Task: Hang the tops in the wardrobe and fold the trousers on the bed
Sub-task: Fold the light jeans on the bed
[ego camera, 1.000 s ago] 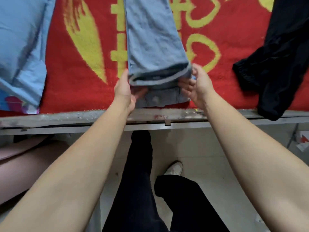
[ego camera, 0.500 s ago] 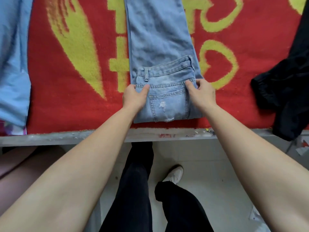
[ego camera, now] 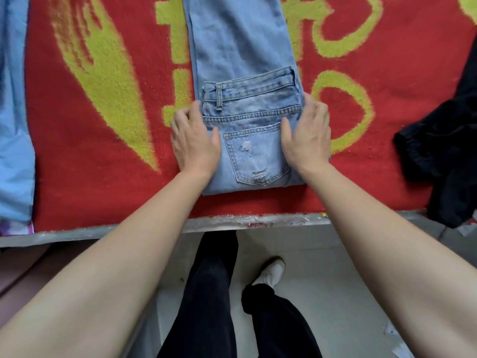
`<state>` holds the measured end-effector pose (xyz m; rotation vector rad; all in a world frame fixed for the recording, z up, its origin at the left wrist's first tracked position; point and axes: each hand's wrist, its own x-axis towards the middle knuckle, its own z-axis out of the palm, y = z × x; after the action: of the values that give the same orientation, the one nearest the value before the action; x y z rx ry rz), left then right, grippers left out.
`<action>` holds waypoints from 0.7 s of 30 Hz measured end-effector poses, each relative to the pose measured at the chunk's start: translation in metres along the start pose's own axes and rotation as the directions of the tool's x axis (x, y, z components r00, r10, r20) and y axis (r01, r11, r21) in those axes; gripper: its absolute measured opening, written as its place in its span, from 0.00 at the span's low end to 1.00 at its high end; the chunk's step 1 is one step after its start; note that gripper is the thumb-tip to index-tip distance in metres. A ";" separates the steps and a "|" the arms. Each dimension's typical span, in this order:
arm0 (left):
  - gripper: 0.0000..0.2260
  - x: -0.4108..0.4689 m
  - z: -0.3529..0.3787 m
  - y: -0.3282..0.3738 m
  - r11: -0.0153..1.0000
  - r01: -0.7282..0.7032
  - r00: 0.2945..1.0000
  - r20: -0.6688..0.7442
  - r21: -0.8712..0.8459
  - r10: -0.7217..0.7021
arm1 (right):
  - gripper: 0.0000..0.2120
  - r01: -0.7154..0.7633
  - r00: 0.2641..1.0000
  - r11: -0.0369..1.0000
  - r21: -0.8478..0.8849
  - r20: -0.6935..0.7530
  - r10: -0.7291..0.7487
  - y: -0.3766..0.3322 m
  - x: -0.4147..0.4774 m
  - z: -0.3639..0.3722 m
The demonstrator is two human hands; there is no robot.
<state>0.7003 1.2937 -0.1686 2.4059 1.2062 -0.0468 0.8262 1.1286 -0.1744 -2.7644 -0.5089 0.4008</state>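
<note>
- The light blue jeans lie on the bed, on a red blanket with yellow patterns, near the bed's front edge.
- The waist end is folded back over the legs, so the waistband, a belt loop and a worn back pocket face up. The legs run away from the person and out of the top of the view.
- The left hand lies flat on the left edge of the folded part, fingers straight and spread, thumb on the denim, gripping nothing.
- The right hand lies flat on the right edge in the same way, fingers stretched out, thumb beside the pocket.
- A black garment lies at the right and hangs over the bed's edge, apart from the jeans.
- A pale blue garment lies at the far left.
- Below, the person's black trousers and a white shoe show on the floor.
</note>
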 end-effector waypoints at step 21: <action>0.32 -0.079 -0.013 -0.008 0.729 -0.576 0.751 0.593 0.371 0.291 | 0.25 0.455 0.844 0.880 -0.135 0.380 -0.379 0.047 -0.087 -0.035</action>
<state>0.6428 1.2435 -0.1416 2.8279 0.3518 -0.9171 0.7730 1.0446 -0.1395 -2.6759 -1.2924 0.7611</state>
